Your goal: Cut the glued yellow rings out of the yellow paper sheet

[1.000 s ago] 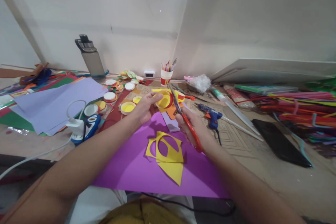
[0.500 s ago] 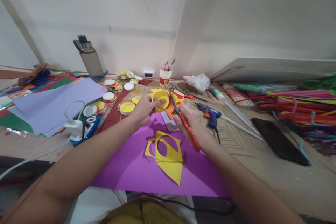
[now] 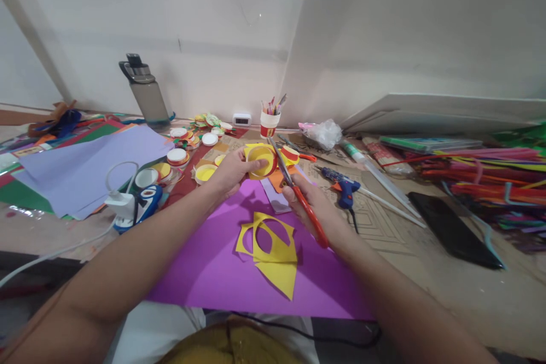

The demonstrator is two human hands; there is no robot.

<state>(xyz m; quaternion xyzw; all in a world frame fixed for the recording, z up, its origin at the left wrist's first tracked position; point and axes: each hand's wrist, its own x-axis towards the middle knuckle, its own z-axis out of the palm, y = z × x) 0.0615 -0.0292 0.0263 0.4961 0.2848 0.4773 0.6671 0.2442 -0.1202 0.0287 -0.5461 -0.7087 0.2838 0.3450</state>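
Shifted a little leftward since the first picture, the shallow round yellow paper piece with a red edge (image 3: 267, 154) is in my left hand (image 3: 234, 173), and my thumb now lies lower across it. I pinch it by its left side, thumb over the face, the other fingers mostly hidden behind. It is held up just beyond the far edge of the large purple paper sheet (image 3: 200, 278). My right hand (image 3: 313, 205) is closed around the red handles of the metal-bladed scissors (image 3: 313, 219), whose blades point away from me beside the right rim of the round piece; I cannot tell whether they touch it or how far they are parted. Below my hands, yellow paper offcuts with round cut-outs (image 3: 277, 253) lie on the purple sheet. Near my right hand are a lavender paper strip (image 3: 277, 200) and a piece of orange paper (image 3: 279, 181). Farther right lie a blue glue gun with an orange trigger (image 3: 347, 196) and a flat black rectangular object (image 3: 454, 230). A white-and-red paper cup of pens (image 3: 269, 125) stands beyond my hands, upright near the wall.
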